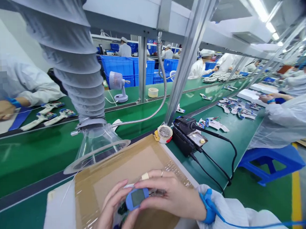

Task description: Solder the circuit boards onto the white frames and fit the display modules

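Between my two hands is a small blue-framed device with a grey display (137, 199), its screen facing up. My left hand (112, 210) is closed around its left end, where dark and green parts show between the fingers. The fingers and thumb of my right hand (169, 192) pinch its right side; thin wires or a small part show near that thumb, too blurred to name. A blue wrist strap (208, 207) with a cord circles my right wrist. Under both hands lies a brown taped cardboard sheet (120, 171).
A clear fume hood (98, 144) on a grey hose hangs at the left. Tape rolls (164, 132) and a black soldering station (186, 135) with cables stand beyond the cardboard. White device parts (237, 108) lie along the bench. Co-workers sit left and right; a blue stool (273, 161) is at right.
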A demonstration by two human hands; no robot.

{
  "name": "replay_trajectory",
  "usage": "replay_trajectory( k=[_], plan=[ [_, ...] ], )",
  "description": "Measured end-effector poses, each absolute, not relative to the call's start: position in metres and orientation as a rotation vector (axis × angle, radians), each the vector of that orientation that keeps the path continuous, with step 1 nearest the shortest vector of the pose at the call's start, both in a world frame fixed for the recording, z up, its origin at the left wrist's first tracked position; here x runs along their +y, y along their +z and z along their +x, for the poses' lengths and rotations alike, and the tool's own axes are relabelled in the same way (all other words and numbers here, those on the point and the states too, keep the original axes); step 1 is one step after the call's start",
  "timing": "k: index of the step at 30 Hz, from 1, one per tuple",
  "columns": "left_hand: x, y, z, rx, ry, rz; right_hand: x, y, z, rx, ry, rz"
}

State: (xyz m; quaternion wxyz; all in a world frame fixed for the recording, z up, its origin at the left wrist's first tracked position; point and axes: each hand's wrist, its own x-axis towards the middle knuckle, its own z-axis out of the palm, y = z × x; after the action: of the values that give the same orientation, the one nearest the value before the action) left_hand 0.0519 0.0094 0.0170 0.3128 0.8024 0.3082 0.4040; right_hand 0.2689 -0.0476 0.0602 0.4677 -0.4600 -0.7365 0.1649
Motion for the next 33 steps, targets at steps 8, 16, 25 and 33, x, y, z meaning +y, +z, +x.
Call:
replay_trajectory(
  k=[8, 16, 25, 33],
  plan=[
    [-0.005, 0.057, 0.059, 0.832, 1.066, 2.115, -0.047, 0.077, 0.286, -2.194, -0.03, -1.083],
    [-0.002, 0.063, 0.059, 0.742, 1.095, 2.092, -0.055, 0.06, 0.287, -2.108, 0.228, -1.074],
    [-0.004, 0.066, 0.062, 0.735, 1.092, 2.071, -0.048, 0.069, 0.29, -2.101, 0.081, -0.976],
    [-0.01, 0.06, 0.064, 0.734, 1.029, 2.341, -0.042, 0.08, 0.285, -2.074, 0.168, -1.163]
  ],
)
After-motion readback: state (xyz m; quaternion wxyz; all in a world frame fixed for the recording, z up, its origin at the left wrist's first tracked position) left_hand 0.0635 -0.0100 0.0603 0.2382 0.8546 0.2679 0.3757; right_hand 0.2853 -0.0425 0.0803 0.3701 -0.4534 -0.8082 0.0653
